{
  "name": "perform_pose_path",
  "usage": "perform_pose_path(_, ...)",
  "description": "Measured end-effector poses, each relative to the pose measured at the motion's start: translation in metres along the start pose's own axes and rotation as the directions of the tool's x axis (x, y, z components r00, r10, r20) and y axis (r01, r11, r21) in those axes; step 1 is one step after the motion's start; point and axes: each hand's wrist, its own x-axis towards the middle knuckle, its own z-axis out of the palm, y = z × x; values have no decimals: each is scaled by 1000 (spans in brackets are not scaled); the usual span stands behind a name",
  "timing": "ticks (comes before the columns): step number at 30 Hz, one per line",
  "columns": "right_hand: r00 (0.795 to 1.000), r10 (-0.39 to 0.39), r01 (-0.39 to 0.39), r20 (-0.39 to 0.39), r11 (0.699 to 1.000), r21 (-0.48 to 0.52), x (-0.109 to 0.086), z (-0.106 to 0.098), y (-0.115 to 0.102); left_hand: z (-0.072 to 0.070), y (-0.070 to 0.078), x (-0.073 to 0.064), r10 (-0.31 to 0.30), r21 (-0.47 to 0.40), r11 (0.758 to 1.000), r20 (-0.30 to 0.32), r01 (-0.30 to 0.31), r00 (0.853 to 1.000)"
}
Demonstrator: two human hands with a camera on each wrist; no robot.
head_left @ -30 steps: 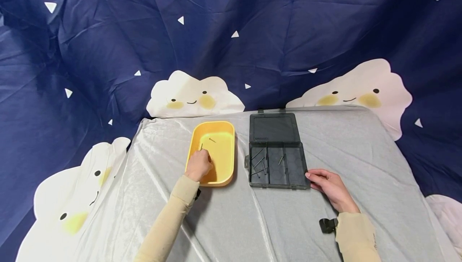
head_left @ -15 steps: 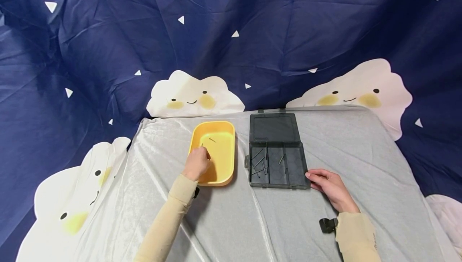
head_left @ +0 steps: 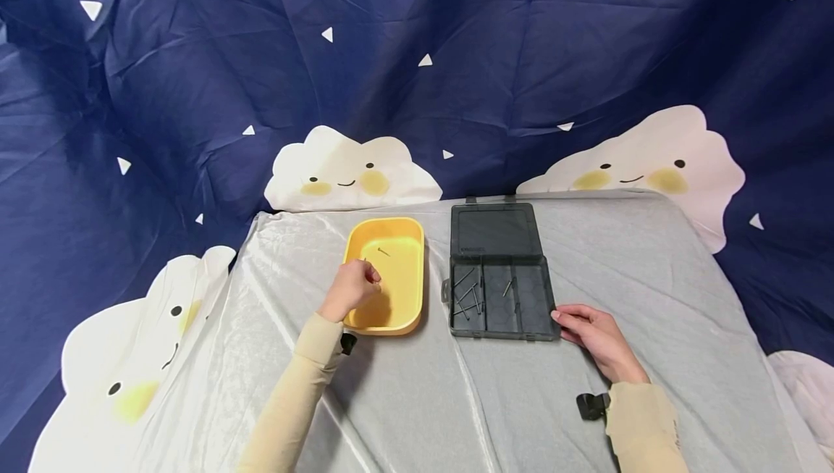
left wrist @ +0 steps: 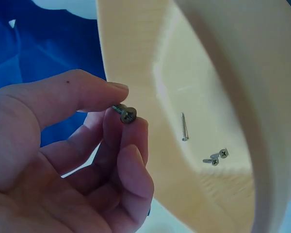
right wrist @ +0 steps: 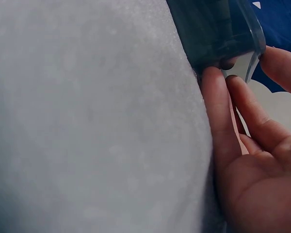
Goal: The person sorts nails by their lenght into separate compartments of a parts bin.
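My left hand [head_left: 355, 286] is raised over the near left part of a yellow tray [head_left: 417, 292]. In the left wrist view, thumb and fingertips pinch a short cross-head screw [left wrist: 128, 114], its head facing the camera. Several more screws lie on the tray floor, one long screw [left wrist: 184, 127] apart from a small cluster [left wrist: 218, 157]. My right hand [head_left: 596, 339] holds the near right corner of a dark see-through compartment box [head_left: 537, 332], thumb at the rim and fingers against the outer side.
The box's lid [head_left: 495, 230] lies folded back behind it. Several long screws [head_left: 470, 300] lie in its left compartment, and a screw [head_left: 507, 287] is in the middle one. A grey cloth [head_left: 417, 408] covers the table, with a dark blue curtain [head_left: 417, 9] behind.
My left hand has lifted and drawn back slightly toward the tray's near left side, its pinching fingertips now higher over the tray. The right hand and the box have stayed in place.
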Motion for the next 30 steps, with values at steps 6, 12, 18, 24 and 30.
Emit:
perform_pose_path(6, 1000, -9, 9, 3, 1000, 15, 0, -1, 0, -4, 0, -3, -34, -79, 996, 9, 35, 999)
perform_pose_path(12, 1000, -17, 16, 8, 1000, 11, -1, -1, 0, -9, 2, -5, -65, -132, 989, 22, 68, 998)
perform_pose_path(18, 1000, -22, 22, 7, 1000, 18, -1, -1, 0, -13, 3, -6, -90, -275, 956, 56, 102, 994)
perform_pose_path(24, 1000, -18, 18, 6, 1000, 16, -1, -1, 0, -12, 4, -7, -106, -492, 854, 155, 169, 982)
perform_pose_path(30, 1000, -13, 13, 11, 1000, 8, -1, 0, 0, -12, 3, -6, -112, -577, 790, 196, 207, 974)
